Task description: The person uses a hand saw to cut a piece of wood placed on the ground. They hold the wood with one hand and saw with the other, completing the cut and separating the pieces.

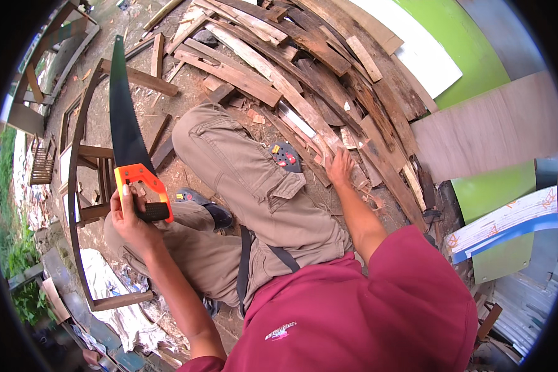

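My left hand (132,222) is closed around the orange and black handle of a handsaw (125,118). Its dark toothed blade points up and away, clear of the wood. Over on the right, my right hand (340,166) reaches down to the near end of a long, pale, weathered wooden plank (273,73). Its fingers are bent at that end and appear to grip it, though their undersides are hidden. The plank lies in a heap of loose boards (378,118).
A wooden frame (74,186) stands at my left, near a white cloth (115,304). Wood scraps lie on the dirt floor around my shoes (285,156). Right of the heap are a plywood sheet (490,127) and green panels (477,37).
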Tool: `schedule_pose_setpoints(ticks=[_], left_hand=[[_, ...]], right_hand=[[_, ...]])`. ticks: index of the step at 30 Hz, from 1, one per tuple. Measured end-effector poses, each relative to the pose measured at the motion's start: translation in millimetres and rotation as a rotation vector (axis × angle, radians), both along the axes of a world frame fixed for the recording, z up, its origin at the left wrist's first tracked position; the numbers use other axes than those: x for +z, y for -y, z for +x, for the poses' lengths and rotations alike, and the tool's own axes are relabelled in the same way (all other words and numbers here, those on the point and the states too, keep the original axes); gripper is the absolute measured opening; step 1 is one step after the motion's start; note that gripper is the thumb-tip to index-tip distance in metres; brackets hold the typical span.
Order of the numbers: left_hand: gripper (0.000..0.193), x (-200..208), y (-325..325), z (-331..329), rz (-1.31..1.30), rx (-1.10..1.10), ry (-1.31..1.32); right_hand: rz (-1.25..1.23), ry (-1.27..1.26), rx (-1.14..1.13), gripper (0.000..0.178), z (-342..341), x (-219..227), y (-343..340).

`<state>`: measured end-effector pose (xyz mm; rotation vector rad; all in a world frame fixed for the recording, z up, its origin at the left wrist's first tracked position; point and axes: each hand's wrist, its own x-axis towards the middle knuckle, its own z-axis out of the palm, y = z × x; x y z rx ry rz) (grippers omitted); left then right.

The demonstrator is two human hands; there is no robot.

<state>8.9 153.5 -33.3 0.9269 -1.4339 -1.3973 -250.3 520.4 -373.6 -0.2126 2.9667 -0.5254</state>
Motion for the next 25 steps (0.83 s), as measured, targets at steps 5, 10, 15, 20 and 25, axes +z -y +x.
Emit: schedule_pose_setpoints(ticks=[5, 10, 15, 20, 25], left_hand=[[0.011, 1.2, 1.8, -1.9, -0.046, 0.016, -0.072], [0.01, 0.5, -2.6, -11.6, -0.136, -0.068, -0.134], [0.013, 4.5, -12.3, -17.2, -0.144, -0.092, -0.091], [0.015, -0.9, -0.1, 0.2, -0.134, -0.014, -0.061], [0.014, 3.6, 5.7, -3.5, -0.068, -0.029, -0.082]], right_hand=[[0.036, -0.197, -0.141, 0.085, -8.0, 17.2, -23.2], [0.397, -0.016, -0.196, 0.069, -43.1, 16.6, -105.8], [0.516, 0.19, -0.222, 0.052, -70.4, 14.6, -145.1], [0.521, 0.146, -0.041, 0.059, -69.0, 51.8, -131.6], [0.221, 0.0, 0.107, 0.082, -73.2, 122.3, -115.0]])
